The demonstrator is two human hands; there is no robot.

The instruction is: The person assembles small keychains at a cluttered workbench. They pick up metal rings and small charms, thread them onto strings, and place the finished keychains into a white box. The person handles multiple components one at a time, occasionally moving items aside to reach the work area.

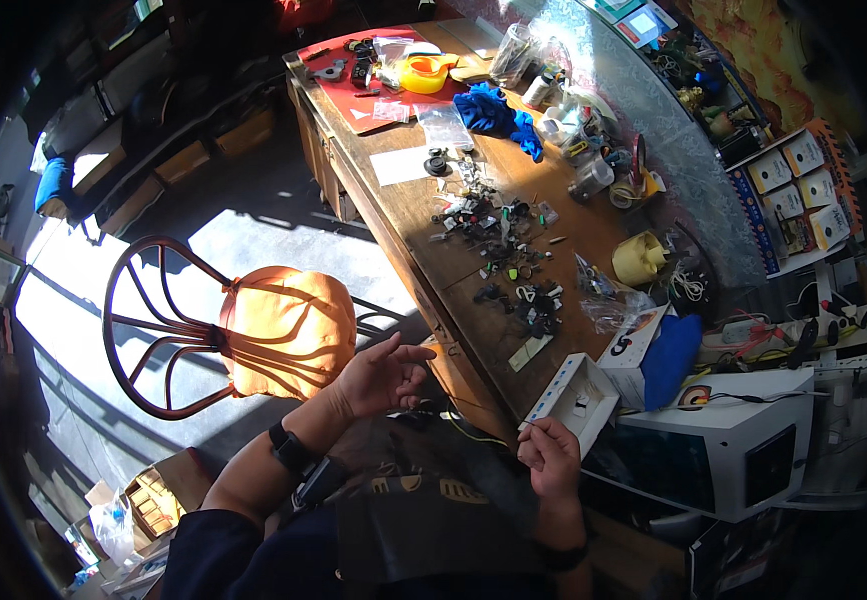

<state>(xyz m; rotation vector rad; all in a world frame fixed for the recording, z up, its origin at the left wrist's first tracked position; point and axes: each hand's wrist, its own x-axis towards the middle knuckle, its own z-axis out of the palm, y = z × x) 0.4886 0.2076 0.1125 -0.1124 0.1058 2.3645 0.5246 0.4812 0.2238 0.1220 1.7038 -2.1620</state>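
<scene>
My left hand (386, 378) hovers beside the near edge of the wooden desk, index finger and thumb stretched out and the other fingers loosely curled, with nothing in it. A dark band circles that wrist. Farther right, my right hand (551, 455) is closed in a pinch at the near end of an open white box (576, 400). A thin tip shows at its fingertips, too small to make out. Inside the box lies a small white and dark piece (581, 404). Many small loose parts (499, 235) are scattered over the desktop beyond.
A chair with an orange seat (289, 330) stands left of the desk (394, 225). Right of the box are a blue cloth (672, 360) and a large white case (744, 400). A yellow cup (639, 257), blue fabric (494, 112) and a red mat (344, 95) lie farther back.
</scene>
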